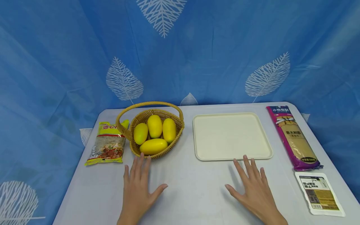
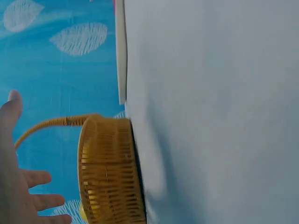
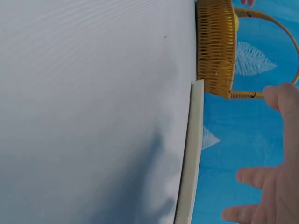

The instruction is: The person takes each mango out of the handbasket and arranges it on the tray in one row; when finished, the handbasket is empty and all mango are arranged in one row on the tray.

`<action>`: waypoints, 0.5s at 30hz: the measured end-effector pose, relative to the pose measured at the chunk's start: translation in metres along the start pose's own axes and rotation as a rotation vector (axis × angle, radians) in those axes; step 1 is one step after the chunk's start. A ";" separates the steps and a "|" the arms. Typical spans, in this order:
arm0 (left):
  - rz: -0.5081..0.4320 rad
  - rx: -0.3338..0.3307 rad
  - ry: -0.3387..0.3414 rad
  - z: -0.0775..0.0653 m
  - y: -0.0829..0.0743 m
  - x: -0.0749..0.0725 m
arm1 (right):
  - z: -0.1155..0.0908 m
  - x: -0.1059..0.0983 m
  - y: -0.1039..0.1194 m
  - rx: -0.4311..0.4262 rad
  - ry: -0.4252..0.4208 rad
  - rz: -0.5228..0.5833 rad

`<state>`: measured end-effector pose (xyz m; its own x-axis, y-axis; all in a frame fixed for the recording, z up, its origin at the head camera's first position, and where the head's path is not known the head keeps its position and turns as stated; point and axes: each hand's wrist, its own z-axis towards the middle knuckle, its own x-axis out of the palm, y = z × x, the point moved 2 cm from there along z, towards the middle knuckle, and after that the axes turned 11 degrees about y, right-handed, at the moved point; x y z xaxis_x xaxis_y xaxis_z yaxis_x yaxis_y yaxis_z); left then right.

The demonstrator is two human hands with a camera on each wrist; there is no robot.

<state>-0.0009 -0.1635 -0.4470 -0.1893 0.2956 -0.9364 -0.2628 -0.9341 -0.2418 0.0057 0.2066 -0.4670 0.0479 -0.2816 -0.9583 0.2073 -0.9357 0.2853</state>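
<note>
Wicker basket (image 2: pixel 112 172) loaded, nothing in grip

Landmark: the basket. Contents: four yellow mango-like fruits (image 1: pixel 154 126), three side by side and one lying crosswise by the near rim. Basket handle (image 1: pixel 152 103) stands raised.

Left hand (image 1: pixel 137 190): on the near side of the basket, fingers extended, thumb spread, grasping nothing. In the head view its fingertips overlap the near rim; the left wrist view shows them apart from the wicker.

Right hand (image 1: pixel 254 193): to the right of the basket and nearer the person, fingers splayed, grip released. Its fingertips point at the near edge of the cream tray (image 1: pixel 230 137), which lies just right of the basket. Whether they touch the tray, cannot tell.

Others: macaroni bag (image 1: pixel 108 143) just left of the basket; purple spaghetti pack (image 1: pixel 293 137) well to its right, beyond the tray; flat white-edged sachet (image 1: pixel 320 193) farther right and nearer the person.

Step, as judged: ready position, before any grasp. A next move on the fruit would call for the left hand to rise over the near rim, keep clear of the handle, and curl round one piece; the right hand is well placed to steady the tray.
</note>
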 end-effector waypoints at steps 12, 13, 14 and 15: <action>-0.419 -0.165 -0.049 0.031 0.032 0.010 | 0.021 -0.011 0.013 -0.114 -0.086 0.132; -0.452 -0.186 -0.039 0.032 0.033 0.011 | 0.023 -0.012 0.014 -0.123 -0.094 0.148; -0.485 -0.204 -0.031 0.034 0.034 0.012 | 0.024 -0.013 0.014 -0.131 -0.103 0.163; -0.517 -0.219 -0.029 0.035 0.035 0.014 | 0.026 -0.014 0.015 -0.139 -0.108 0.177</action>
<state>-0.0459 -0.1849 -0.4596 -0.1148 0.7286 -0.6753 -0.1264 -0.6849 -0.7175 -0.0173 0.1913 -0.4494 -0.0079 -0.4670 -0.8842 0.3380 -0.8335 0.4371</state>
